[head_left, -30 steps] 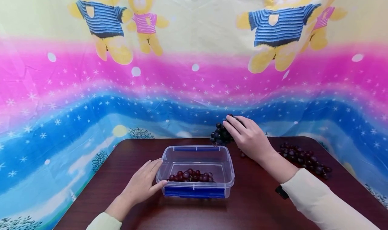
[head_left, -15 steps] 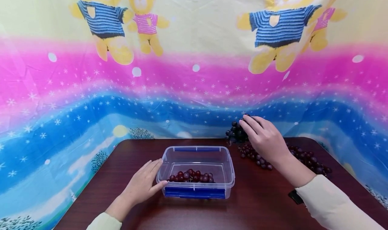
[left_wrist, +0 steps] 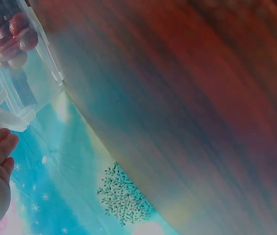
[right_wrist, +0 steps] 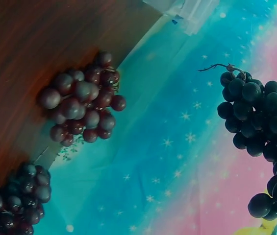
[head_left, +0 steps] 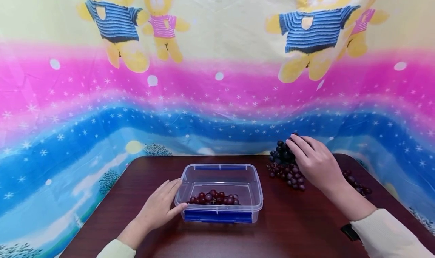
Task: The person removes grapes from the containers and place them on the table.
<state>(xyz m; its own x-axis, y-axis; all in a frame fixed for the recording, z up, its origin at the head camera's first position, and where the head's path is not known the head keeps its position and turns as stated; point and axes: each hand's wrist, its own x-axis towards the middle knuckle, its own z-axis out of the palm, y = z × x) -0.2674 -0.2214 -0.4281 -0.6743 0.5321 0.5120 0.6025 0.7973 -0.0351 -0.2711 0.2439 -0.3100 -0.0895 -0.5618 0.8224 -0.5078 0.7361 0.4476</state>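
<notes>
My right hand [head_left: 316, 161] grips a bunch of black grapes [head_left: 283, 152] from above, over the table's back right part. In the right wrist view, this dark bunch [right_wrist: 256, 112] hangs with a bit of stem showing, and only a sliver of the hand is visible. My left hand [head_left: 158, 207] rests against the left side of a clear plastic container [head_left: 255, 201] with blue clips, fingers nearly straight, thumb at the front rim. Inside the container lies a bunch of red grapes [head_left: 214, 197]. In the left wrist view, the fingers touch or nearly touch the container's corner.
A reddish bunch of grapes [head_left: 293, 176] lies on the brown table [head_left: 224, 241], below the held bunch. Farther right lies another dark bunch [head_left: 357, 184], partly hidden by my right forearm. A printed cloth [head_left: 217, 99] with bears hangs behind the table.
My right hand has moved right with the black grapes, away from the container and towards the bunches on the table. My left hand and the container have stayed put.
</notes>
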